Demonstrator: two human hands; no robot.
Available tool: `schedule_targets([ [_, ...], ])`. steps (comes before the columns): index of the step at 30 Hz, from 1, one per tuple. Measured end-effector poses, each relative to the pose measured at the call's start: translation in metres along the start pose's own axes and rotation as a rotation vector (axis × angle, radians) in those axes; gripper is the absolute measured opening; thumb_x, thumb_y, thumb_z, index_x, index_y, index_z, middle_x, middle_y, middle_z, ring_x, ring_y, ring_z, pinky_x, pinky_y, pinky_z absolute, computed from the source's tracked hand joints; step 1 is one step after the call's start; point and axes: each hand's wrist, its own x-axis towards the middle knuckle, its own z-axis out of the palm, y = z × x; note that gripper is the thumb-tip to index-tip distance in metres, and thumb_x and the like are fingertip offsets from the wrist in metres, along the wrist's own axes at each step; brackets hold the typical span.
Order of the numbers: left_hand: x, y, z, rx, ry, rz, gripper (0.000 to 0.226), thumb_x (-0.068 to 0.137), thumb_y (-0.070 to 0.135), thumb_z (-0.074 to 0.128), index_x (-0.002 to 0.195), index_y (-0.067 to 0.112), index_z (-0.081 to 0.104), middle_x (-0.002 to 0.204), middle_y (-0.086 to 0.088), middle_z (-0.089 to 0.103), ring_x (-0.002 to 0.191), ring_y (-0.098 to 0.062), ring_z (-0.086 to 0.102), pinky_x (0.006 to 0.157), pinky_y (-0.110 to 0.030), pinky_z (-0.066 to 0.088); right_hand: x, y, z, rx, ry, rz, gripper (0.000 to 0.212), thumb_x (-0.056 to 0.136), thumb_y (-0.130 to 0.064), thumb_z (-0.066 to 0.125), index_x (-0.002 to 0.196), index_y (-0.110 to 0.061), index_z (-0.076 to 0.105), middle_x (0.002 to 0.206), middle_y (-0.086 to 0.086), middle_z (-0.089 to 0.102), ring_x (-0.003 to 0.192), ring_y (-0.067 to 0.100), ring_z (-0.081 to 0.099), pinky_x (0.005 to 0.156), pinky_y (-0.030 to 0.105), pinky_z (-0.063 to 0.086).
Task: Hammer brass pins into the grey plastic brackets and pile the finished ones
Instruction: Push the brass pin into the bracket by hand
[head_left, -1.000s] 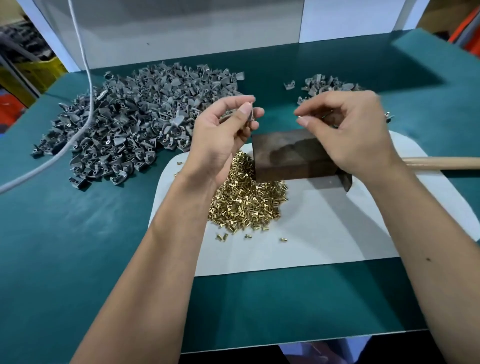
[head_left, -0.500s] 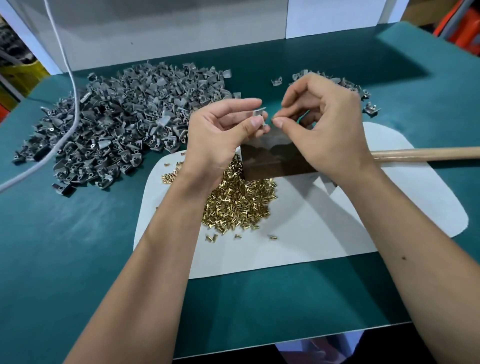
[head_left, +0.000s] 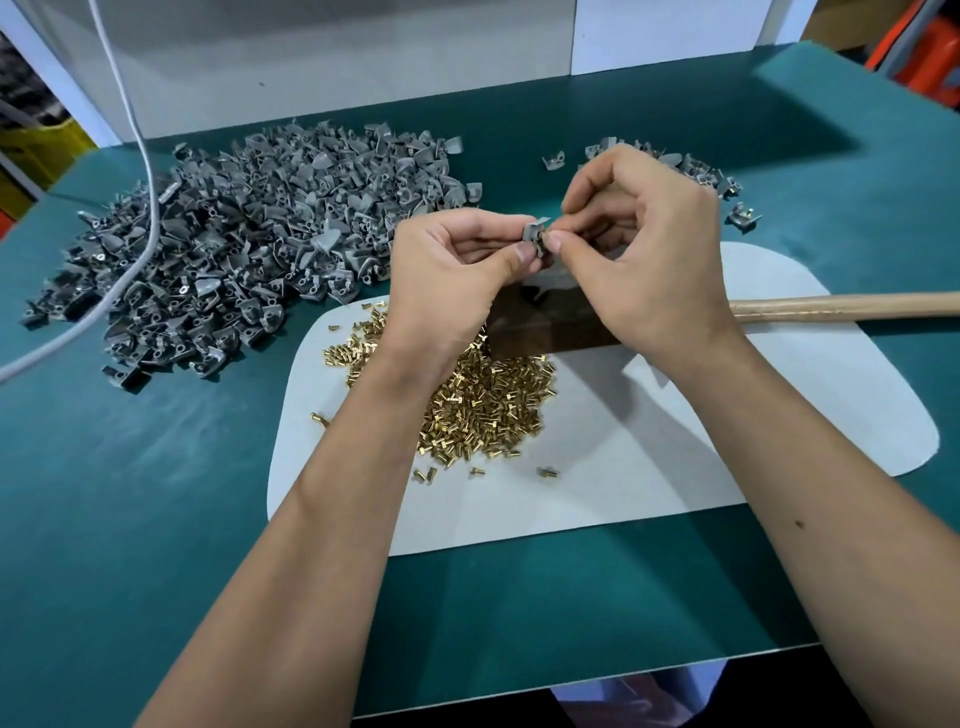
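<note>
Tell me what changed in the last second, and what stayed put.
The two hands closed together: the right hand came left and brought a brass pin up to the grey bracket in the left hand grip. Unchanged: the big bracket pile, the pin heap, the dark block and the hammer handle.

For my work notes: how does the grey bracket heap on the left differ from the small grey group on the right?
The left heap is far larger and piled deep; the right group is small and thin. A white cable crosses the left heap; the right hand partly hides the right group. Both lie on the green table.
</note>
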Motion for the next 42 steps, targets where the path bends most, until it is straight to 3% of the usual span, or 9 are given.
schedule_targets([
  [11, 0.000, -0.004, 0.012, 0.267, 0.118, 0.058, 0.027, 0.080, -0.008, 0.078, 0.079, 0.019, 0.076, 0.078, 0.007, 0.077, 0.073, -0.009, 0.075, 0.072, -0.023, 0.060, 0.000, -0.003, 0.008, -0.017, 0.037, 0.157, 0.029, 0.071, -0.001, 0.074, 0.087, -0.014, 0.054, 0.068, -0.003, 0.071, 0.065, 0.010, 0.071, 0.068, 0.037, 0.060],
  [16, 0.000, -0.007, 0.020, 0.378, 0.171, 0.101, 0.021, 0.080, -0.006, 0.075, 0.085, 0.014, 0.078, 0.084, 0.000, 0.077, 0.079, -0.010, 0.076, 0.081, -0.030, 0.062, 0.001, -0.003, 0.012, -0.114, 0.093, 0.155, 0.029, 0.068, 0.001, 0.068, 0.081, -0.019, 0.052, 0.066, -0.003, 0.068, 0.065, 0.013, 0.068, 0.067, 0.040, 0.058],
  [21, -0.001, -0.008, 0.020, 0.420, 0.097, 0.146, 0.025, 0.079, -0.010, 0.075, 0.100, 0.003, 0.078, 0.092, -0.003, 0.077, 0.082, -0.006, 0.075, 0.082, -0.022, 0.061, 0.001, 0.001, 0.011, -0.112, 0.128, 0.181, 0.028, 0.070, 0.000, 0.071, 0.084, -0.017, 0.053, 0.070, -0.001, 0.069, 0.067, 0.008, 0.069, 0.069, 0.035, 0.059],
  [27, -0.002, -0.010, 0.013, 0.481, 0.086, 0.195, 0.036, 0.079, -0.003, 0.082, 0.114, 0.005, 0.076, 0.104, -0.005, 0.077, 0.092, -0.010, 0.075, 0.087, -0.030, 0.061, 0.002, 0.005, 0.004, -0.014, 0.004, 0.154, 0.026, 0.077, -0.001, 0.076, 0.089, -0.016, 0.058, 0.076, -0.006, 0.071, 0.075, 0.005, 0.073, 0.074, 0.031, 0.062],
  [32, -0.001, -0.009, 0.009, 0.406, 0.091, 0.154, 0.032, 0.078, -0.001, 0.084, 0.109, 0.005, 0.077, 0.099, -0.005, 0.078, 0.091, -0.015, 0.076, 0.088, -0.037, 0.062, 0.001, 0.005, 0.000, -0.014, -0.037, 0.088, 0.026, 0.080, -0.003, 0.077, 0.095, -0.017, 0.062, 0.082, -0.011, 0.073, 0.081, 0.002, 0.072, 0.076, 0.019, 0.058],
  [38, 0.000, -0.007, 0.003, 0.315, 0.040, 0.135, 0.029, 0.079, -0.003, 0.083, 0.107, 0.000, 0.076, 0.096, -0.010, 0.078, 0.089, -0.022, 0.076, 0.086, -0.036, 0.062, 0.001, 0.005, -0.002, -0.097, -0.049, -0.018, 0.009, 0.085, -0.012, 0.075, 0.094, -0.013, 0.076, 0.085, -0.006, 0.074, 0.080, 0.002, 0.069, 0.077, 0.020, 0.056],
  [42, 0.002, -0.007, -0.001, 0.276, -0.021, 0.132, 0.016, 0.086, 0.007, 0.079, 0.102, 0.004, 0.078, 0.089, -0.010, 0.078, 0.081, -0.024, 0.075, 0.080, -0.038, 0.062, 0.003, 0.003, -0.004, -0.172, -0.057, -0.107, 0.009, 0.089, -0.016, 0.073, 0.095, -0.014, 0.079, 0.089, -0.004, 0.073, 0.086, 0.007, 0.067, 0.081, 0.020, 0.051],
])
